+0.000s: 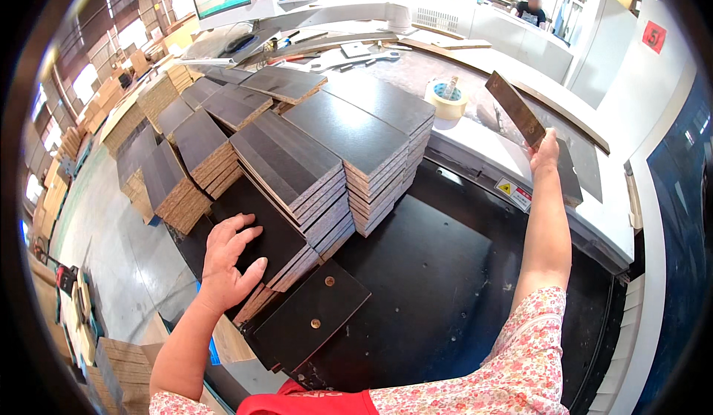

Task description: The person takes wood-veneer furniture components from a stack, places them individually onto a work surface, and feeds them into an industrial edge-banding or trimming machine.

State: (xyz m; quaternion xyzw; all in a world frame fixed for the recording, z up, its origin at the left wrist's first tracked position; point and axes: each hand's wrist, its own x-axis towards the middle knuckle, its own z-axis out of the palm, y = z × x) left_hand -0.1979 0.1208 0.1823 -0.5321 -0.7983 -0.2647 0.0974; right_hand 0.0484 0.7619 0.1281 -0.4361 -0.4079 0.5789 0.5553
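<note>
Dark-faced panel (515, 108) sits pinched by its lower end in your right hand (546, 151), raised over the white machine ledge (475, 144). Grip it lower (it tilts). Your left hand (226, 260) lies open and flat, fingers spread, on the nearest stack (290, 162); keep steadying it.

Bright, even daylight from windows (88, 80) at upper left, which are blown out to white. Soft glare lies on the dark panel stacks (327, 147) and the black machine bed (445, 266). Shadows are faint. Fisheye distortion bends straight edges outward; a black vignette rings the frame. Distant background is slightly soft.
</note>
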